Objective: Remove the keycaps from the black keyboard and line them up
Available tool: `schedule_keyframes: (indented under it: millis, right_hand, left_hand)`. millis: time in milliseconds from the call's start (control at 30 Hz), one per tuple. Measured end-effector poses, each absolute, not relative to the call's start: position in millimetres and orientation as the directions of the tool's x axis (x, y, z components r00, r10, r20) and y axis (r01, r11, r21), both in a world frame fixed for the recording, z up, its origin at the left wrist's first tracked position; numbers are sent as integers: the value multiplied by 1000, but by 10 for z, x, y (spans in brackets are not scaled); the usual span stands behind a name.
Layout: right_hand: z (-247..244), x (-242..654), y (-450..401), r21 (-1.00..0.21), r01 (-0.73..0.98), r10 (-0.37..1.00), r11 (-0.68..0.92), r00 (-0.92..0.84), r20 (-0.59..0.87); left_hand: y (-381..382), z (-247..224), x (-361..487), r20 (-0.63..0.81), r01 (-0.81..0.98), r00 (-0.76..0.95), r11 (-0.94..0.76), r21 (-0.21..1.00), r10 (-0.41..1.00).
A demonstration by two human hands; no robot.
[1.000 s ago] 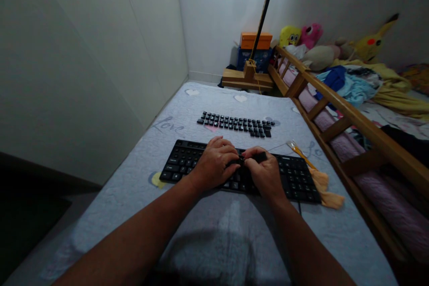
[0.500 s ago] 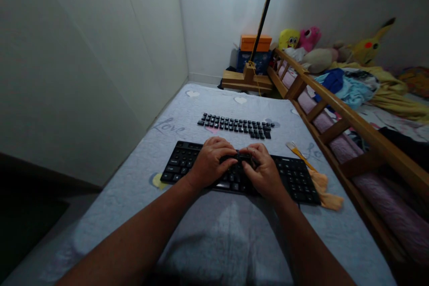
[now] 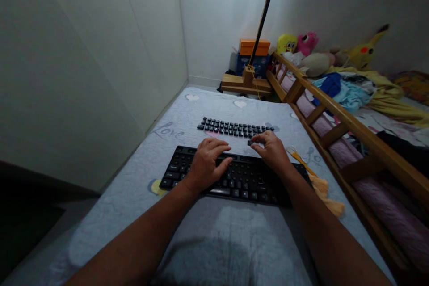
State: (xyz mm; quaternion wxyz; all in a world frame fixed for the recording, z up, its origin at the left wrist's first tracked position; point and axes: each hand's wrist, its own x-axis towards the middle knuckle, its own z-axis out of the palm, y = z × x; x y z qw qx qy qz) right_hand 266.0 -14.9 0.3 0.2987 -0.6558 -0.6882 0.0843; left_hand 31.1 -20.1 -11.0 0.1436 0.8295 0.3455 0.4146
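Observation:
A black keyboard [image 3: 248,176] lies across the bed, some of its key places bare where keycaps are off. My left hand [image 3: 208,161] rests over its left-middle part, fingers stretched and thumb apart, holding nothing. Beyond the keyboard, several loose black keycaps [image 3: 231,128] stand in rows on the sheet. At the near right end of these rows is my right hand [image 3: 271,149], thumb and forefinger pinched round a small black keycap [image 3: 249,142]. My right forearm hides part of the keyboard's number pad.
Right of the keyboard lie a brush with a yellow handle [image 3: 301,161] and an orange cloth [image 3: 320,186]. A wooden bed rail [image 3: 355,140] runs along the right side. White cabinet doors [image 3: 100,62] stand at the left. A wooden stand [image 3: 246,81] is at the far end.
My right hand has moved from the keyboard's middle, away from me and rightwards, to the loose keycaps, carrying a keycap. The left hand stays over the keyboard, its fingers no longer meeting the right.

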Motion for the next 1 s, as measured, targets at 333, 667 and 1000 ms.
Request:
schedule_keyframes:
  millis: [333,667,1000]
  right_hand:
    - [-226,2749,337,-292,956,983,-36,87,165]
    - [-286,2759,344,-246,968,987,-49,84,134]
    - [-241,2721,302,-206,977,985,-46,78,152]
  left_hand:
    - [-162,-143,299,604,490,398,-716,497,691]
    - [-173,-104,295,608,488,399,-720,493,686]
    - [-162,-120,293,601,490,406,-719,493,688]
